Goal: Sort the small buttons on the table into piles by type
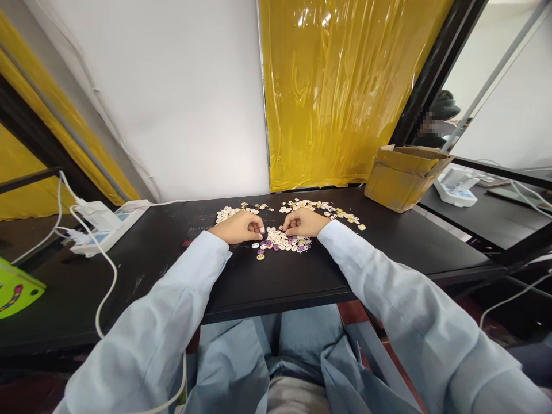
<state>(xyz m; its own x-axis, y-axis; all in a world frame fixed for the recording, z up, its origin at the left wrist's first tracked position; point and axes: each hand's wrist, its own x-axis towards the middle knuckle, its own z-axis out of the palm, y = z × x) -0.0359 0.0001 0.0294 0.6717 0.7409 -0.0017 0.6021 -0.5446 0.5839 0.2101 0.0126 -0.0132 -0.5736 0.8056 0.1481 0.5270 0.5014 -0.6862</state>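
Note:
Small, mostly off-white buttons with holes lie in piles on the black table point(302, 276). Between and in front of my hands is the middle pile of buttons point(287, 241), with a few purple buttons point(261, 251) and a yellowish button point(260, 257) at its near left edge. My left hand point(242, 226) is at this pile's left side, thumb and fingertips pinched together. From the right, my right hand point(304, 222) reaches over the same pile, its fingers curled into a pinch. What either pinch holds is too small to make out. More buttons point(308, 204) are spread behind my right hand, and others point(228, 213) behind my left.
An open cardboard box point(403, 178) stands at the table's back right. On the left are a white power strip point(110, 227), its white cable point(112, 282) and a green object point(19, 287). Behind the table hangs a yellow plastic curtain point(336, 98). A person point(440, 118) is at far right.

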